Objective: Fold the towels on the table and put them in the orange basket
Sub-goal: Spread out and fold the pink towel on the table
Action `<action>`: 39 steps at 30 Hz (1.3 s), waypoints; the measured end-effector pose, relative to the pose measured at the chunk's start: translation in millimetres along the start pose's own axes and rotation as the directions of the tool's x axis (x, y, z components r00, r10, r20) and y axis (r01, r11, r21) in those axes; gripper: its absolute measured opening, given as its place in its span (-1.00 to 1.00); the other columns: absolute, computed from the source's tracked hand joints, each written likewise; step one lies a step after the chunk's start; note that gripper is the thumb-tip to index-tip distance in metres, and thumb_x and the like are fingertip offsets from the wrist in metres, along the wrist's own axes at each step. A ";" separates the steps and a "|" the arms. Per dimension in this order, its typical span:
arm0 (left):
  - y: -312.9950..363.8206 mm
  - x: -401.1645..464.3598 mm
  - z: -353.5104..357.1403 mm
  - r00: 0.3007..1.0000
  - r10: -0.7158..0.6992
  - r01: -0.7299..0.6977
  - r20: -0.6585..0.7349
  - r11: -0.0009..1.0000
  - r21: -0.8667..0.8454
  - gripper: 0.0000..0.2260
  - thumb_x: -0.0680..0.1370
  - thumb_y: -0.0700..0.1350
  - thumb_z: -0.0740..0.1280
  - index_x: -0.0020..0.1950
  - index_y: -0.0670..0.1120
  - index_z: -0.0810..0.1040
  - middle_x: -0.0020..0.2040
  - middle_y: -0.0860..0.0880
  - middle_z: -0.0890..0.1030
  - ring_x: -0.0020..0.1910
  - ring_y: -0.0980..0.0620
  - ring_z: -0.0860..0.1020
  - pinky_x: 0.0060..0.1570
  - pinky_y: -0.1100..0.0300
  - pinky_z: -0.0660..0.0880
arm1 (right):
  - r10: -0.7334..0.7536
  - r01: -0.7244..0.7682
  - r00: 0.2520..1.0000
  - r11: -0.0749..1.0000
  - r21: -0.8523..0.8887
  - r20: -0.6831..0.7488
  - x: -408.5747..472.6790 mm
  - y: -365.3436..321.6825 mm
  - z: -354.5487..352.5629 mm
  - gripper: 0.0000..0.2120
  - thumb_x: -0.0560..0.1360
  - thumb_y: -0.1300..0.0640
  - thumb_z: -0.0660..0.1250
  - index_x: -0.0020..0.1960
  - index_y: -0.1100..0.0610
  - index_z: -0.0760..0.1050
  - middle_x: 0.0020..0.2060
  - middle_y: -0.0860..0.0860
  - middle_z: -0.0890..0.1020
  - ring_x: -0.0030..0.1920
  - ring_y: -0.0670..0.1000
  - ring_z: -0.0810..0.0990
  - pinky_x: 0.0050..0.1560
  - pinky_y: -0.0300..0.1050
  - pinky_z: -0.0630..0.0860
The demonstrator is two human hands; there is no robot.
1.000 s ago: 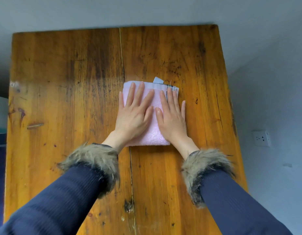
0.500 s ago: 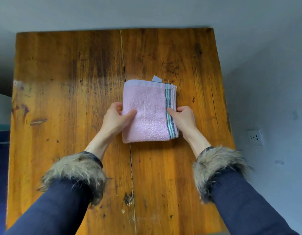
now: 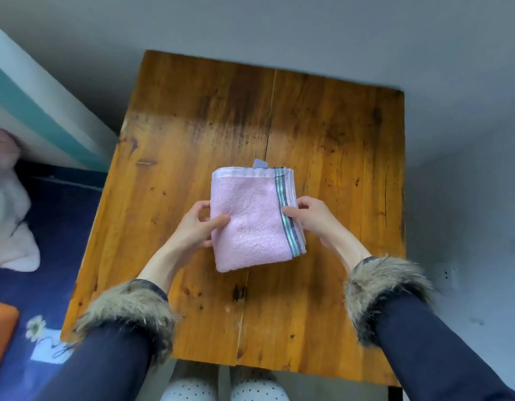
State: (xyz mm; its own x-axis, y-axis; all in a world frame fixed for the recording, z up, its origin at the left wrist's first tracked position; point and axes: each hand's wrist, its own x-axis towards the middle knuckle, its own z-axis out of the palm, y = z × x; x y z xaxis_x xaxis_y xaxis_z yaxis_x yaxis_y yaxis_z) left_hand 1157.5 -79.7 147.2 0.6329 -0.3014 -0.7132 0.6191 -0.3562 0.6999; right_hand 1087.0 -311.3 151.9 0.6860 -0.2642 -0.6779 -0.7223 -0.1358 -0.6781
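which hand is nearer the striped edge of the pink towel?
Right. The right hand grips the pink towel at its striped edge, thumb on the stripes. The left hand holds the opposite, plain edge, across the towel's width.

Landmark: the wooden table [image 3: 337, 146], two planks wide with a seam running down its middle.
Floor: grey [image 3: 279, 24] beyond the table's far edge and along its right side.
Wall socket: white [image 3: 450, 277], blurred, to the right of the table near its closer corner.
Blue mat: dark [image 3: 56, 221], to the left of the table, with a daisy print [image 3: 35, 327].
Pale fluffy heap: pinkish-white [image 3: 7, 215], lying on that mat, well left of the table.
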 end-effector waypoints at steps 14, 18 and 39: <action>-84.8 -222.4 -200.7 0.892 0.030 -0.213 -0.450 0.908 -0.361 -0.72 0.48 -0.07 0.41 0.15 0.08 0.46 0.02 -0.03 0.63 -0.10 0.11 0.63 -0.20 0.14 0.59 | -0.219 0.367 0.837 0.905 -0.217 0.502 -112.1 -146.4 221.2 -0.85 0.51 0.14 0.28 0.08 0.12 0.46 0.08 0.08 0.60 0.04 0.07 0.58 0.02 0.04 0.51; -135.4 -287.3 -260.6 0.847 -0.005 -0.262 -0.532 0.867 -0.424 -0.71 0.48 -0.08 0.40 0.16 0.04 0.44 0.06 -0.03 0.61 -0.09 0.07 0.62 -0.28 0.16 0.55 | -0.223 0.458 0.770 0.846 -0.274 0.598 -152.6 -160.7 317.5 -0.89 0.50 0.13 0.29 0.03 0.04 0.43 0.01 0.05 0.59 0.02 0.05 0.58 0.02 0.07 0.53; -297.0 -366.4 -487.4 0.605 -0.450 -0.300 -0.657 0.636 -0.711 -0.68 0.52 -0.13 0.32 0.25 0.03 0.37 0.12 -0.04 0.51 0.04 -0.02 0.51 -0.23 0.12 0.43 | -0.023 0.566 0.612 0.711 -0.417 0.791 -199.3 -187.6 680.8 -0.91 0.52 0.13 0.29 0.02 0.04 0.43 -0.07 0.02 0.61 -0.07 0.01 0.60 -0.01 0.02 0.56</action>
State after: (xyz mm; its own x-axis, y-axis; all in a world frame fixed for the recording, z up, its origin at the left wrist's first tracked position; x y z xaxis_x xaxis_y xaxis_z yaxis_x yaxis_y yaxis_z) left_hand 968.4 567.6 219.6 0.4102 0.5592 -0.7205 0.5340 0.4932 0.6868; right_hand 1145.1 416.8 220.9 0.5049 0.5965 -0.6239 -0.1621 -0.6444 -0.7473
